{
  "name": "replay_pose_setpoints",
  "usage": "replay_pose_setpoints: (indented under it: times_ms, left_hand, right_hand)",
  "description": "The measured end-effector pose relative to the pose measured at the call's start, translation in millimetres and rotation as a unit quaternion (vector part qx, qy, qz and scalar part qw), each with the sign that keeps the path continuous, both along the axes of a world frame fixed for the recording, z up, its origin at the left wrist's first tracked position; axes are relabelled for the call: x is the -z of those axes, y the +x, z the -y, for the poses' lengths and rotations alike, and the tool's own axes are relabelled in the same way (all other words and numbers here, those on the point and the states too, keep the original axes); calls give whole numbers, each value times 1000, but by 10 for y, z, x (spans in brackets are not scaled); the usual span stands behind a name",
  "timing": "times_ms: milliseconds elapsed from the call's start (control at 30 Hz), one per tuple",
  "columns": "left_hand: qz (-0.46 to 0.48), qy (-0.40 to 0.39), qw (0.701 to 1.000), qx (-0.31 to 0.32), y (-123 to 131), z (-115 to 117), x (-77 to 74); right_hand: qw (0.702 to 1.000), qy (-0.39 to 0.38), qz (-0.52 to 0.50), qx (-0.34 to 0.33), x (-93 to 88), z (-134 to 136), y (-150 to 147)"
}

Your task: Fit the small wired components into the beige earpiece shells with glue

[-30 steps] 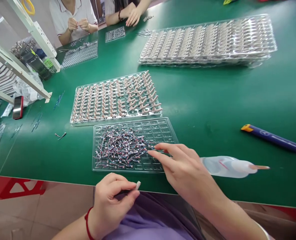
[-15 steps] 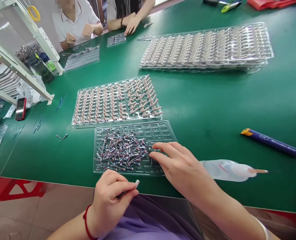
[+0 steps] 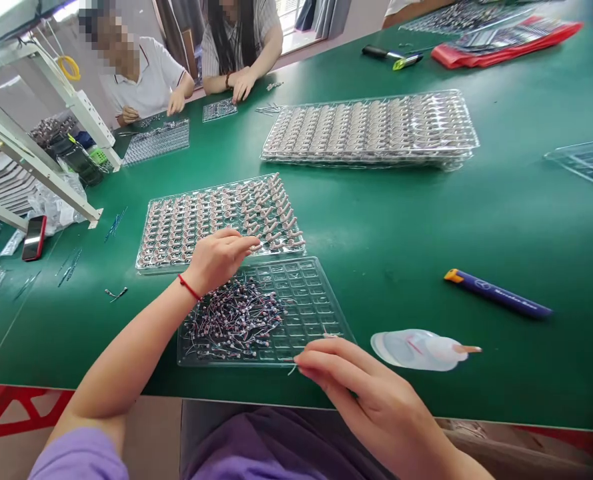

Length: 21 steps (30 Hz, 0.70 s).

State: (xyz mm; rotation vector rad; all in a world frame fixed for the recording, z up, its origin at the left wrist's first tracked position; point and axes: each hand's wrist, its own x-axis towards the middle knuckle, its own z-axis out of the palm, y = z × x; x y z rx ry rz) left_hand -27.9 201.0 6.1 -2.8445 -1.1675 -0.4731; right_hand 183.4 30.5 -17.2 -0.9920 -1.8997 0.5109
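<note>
My left hand [image 3: 222,257] reaches over the near edge of a clear tray of small beige cup-shaped parts with stems [image 3: 191,223]. Its thumb and forefinger are pinched together among the stemmed parts; what they grip, if anything, is hard to make out. Beneath that wrist lies a pile of small wired components [image 3: 241,317] in a clear compartment tray [image 3: 309,293]. My right hand [image 3: 363,387] is at this tray's near right corner, its fingertips closed on a thin wired component [image 3: 292,369], of which a pale wire end shows.
A clear squeeze bottle [image 3: 416,350] with a thin tip lies to the right, a blue and yellow box-cutter-like tool [image 3: 499,293] beyond it. Stacked filled trays [image 3: 371,133] stand farther back. At left are a phone [image 3: 35,238] and a white metal frame [image 3: 71,177]. Two people work across the table.
My left hand has moved forward from the table edge to the tray of beige parts. My right hand has drawn back from the component pile towards me, with a wire end now at its fingertips.
</note>
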Motion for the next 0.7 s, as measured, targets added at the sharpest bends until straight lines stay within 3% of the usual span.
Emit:
replay_pose_setpoints:
  times_ms: [100, 300, 533, 700]
  left_hand:
    - [-27, -26, 999, 6, 60, -124, 31]
    - [-41, -62, 997, -7, 36, -102, -7]
    - [-17, -65, 991, -118, -179, -265, -124]
    - [-42, -122, 983, -127, -196, -335, -128]
  right_hand:
    - [1000, -10, -11, 13, 10, 17, 37]
    - [999, -26, -27, 13, 5, 10, 53]
    - [998, -26, -48, 24, 69, 16, 55]
    - [998, -25, -45, 30, 84, 15, 52]
